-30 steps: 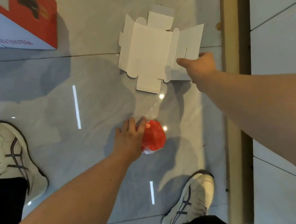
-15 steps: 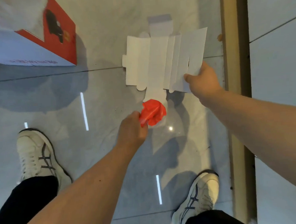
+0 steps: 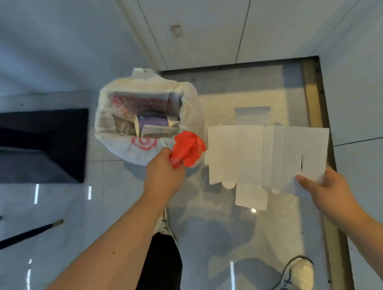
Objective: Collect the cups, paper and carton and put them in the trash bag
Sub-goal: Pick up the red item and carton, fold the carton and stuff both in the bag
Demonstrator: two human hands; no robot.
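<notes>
A white trash bag (image 3: 142, 147) with red print stands open on the floor ahead, with cups and paper inside it. My left hand (image 3: 163, 177) grips a crumpled red paper (image 3: 187, 148), held just at the bag's near right rim. My right hand (image 3: 326, 191) pinches the lower right corner of a flattened white carton (image 3: 266, 156), which hangs spread out in the air to the right of the bag.
A dark mat or low black object (image 3: 37, 146) lies left of the bag. White wall panels (image 3: 202, 29) rise behind it. A metal floor strip (image 3: 317, 107) runs along the right. My shoes (image 3: 300, 274) stand on the glossy tiles below.
My view swung from the floor to the trash bag. Both hands lifted their loads; the red paper now hovers at the bag's rim and the carton is carried off the floor.
</notes>
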